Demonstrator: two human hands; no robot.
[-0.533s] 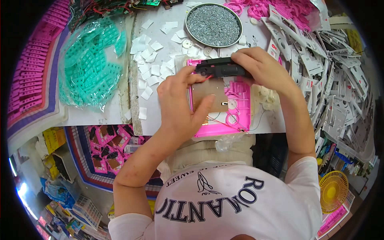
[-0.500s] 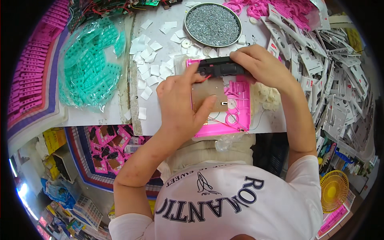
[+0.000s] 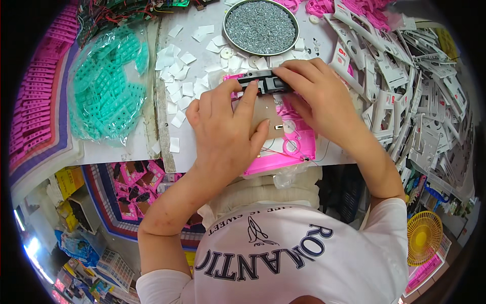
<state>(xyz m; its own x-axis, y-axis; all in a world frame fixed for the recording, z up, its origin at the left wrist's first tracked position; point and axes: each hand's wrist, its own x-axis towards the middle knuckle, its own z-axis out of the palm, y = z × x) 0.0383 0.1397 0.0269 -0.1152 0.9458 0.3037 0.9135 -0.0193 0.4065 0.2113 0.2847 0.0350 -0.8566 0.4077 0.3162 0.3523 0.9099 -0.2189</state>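
A round tray of small metal parts [image 3: 261, 20] sits at twelve o'clock; a bag of green pieces [image 3: 109, 91] at ten; white plastic frames [image 3: 420, 86] at two.
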